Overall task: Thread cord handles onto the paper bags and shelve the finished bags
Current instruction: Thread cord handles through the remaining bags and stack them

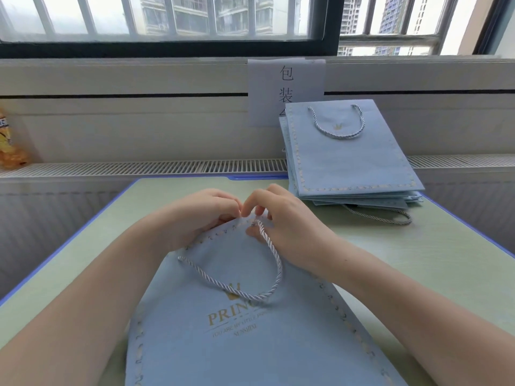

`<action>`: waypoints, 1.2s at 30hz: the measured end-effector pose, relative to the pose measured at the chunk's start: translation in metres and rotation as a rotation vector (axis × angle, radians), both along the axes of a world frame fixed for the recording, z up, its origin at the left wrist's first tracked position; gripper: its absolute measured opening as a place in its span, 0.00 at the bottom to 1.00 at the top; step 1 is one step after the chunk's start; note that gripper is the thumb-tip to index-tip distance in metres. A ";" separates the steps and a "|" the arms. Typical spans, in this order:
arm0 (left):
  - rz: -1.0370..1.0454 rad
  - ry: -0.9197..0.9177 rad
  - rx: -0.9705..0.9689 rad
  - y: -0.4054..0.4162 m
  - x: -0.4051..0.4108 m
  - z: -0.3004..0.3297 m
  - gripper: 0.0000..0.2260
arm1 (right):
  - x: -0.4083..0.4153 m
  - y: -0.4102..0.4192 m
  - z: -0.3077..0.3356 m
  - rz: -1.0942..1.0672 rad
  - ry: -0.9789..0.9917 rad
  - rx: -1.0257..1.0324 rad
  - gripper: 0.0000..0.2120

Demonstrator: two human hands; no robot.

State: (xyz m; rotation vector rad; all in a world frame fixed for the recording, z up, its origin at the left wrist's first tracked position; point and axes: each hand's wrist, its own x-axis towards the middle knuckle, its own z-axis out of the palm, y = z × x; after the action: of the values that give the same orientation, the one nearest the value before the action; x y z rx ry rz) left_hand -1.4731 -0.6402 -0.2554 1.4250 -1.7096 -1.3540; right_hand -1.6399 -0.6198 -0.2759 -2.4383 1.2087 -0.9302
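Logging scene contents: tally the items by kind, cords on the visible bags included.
Blue paper bags: 1 in work, plus a stack whose count cannot be told
Cord handles visible: 3
Paper sign: 1
Yellow packet: 1
Total: 6 countable items, plus the stack

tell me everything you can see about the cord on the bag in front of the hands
The cord handle is a twisted rope, silvery white with a slight sheen. It lies slack in a loose U on the face of the light blue paper bag, crossing the gold crown print. One end enters the bag's top edge beside the right hand, whose fingers pinch there; the other end lies free and unthreaded below the left hand, which grips the bag's top edge.
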 end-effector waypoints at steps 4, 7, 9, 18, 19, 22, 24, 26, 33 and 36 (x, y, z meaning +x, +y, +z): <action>-0.022 0.087 0.096 -0.006 0.006 -0.002 0.15 | -0.003 -0.001 0.001 -0.011 -0.061 0.092 0.07; -0.059 0.123 0.162 -0.005 0.008 0.000 0.14 | -0.004 -0.001 0.001 -0.013 -0.128 0.169 0.04; -0.082 0.127 0.184 -0.003 0.009 0.002 0.09 | -0.004 0.000 0.002 -0.014 -0.144 0.204 0.06; -0.171 0.227 0.248 -0.007 0.011 -0.006 0.18 | -0.004 0.002 0.005 0.034 -0.070 0.147 0.07; -0.166 0.231 0.235 -0.008 0.011 -0.007 0.16 | -0.004 0.002 0.005 0.034 -0.044 0.113 0.08; -0.129 0.226 0.174 -0.007 0.010 -0.006 0.07 | -0.005 0.001 0.006 0.041 0.004 0.031 0.10; -0.104 0.225 0.123 -0.005 0.009 -0.006 0.05 | -0.005 0.001 0.005 0.046 0.022 0.010 0.11; -0.101 0.230 0.088 -0.005 0.009 -0.006 0.06 | -0.005 0.001 0.004 0.047 0.034 -0.004 0.10; -0.057 0.190 0.033 -0.006 0.011 -0.007 0.05 | -0.004 0.000 0.003 0.021 0.046 -0.050 0.08; 0.025 0.130 -0.005 -0.009 0.011 -0.010 0.08 | -0.005 0.001 0.000 0.036 0.046 -0.021 0.05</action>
State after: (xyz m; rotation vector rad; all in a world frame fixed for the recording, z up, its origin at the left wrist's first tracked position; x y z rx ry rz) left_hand -1.4618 -0.6493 -0.2653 1.3215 -1.6055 -1.3963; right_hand -1.6451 -0.6190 -0.2755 -2.5025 1.1718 -0.8860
